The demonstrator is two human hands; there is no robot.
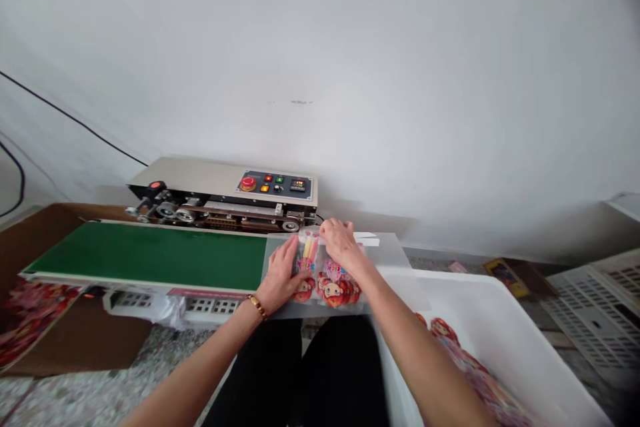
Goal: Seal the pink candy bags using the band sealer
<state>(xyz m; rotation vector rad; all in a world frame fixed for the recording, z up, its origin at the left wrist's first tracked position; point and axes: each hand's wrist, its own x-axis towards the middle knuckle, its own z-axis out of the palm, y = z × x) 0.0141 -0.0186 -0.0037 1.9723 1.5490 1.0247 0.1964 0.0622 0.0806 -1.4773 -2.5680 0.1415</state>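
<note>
My left hand (281,273) is at the left edge of a small clear packet (307,260) with pink and yellow sticks and a red cartoon head printed on it. Its thumb lies across the front, and its fingers run along the side. With fingers curled, my right hand (340,240) grips the top of a neighbouring packet (334,290) of the same print, where several seem to overlap. Both packets are over a translucent sheet (385,257) at the right end of a band sealing machine (210,177). The right fingertips are partly hidden.
A green conveyor belt (150,257) runs left along the sealer. A cardboard box (95,340) with red packets stands at lower left. On the right, a white tub (493,300) holds more packets (473,373); white crates (590,320) stand beyond it. A wall (350,80) rises behind.
</note>
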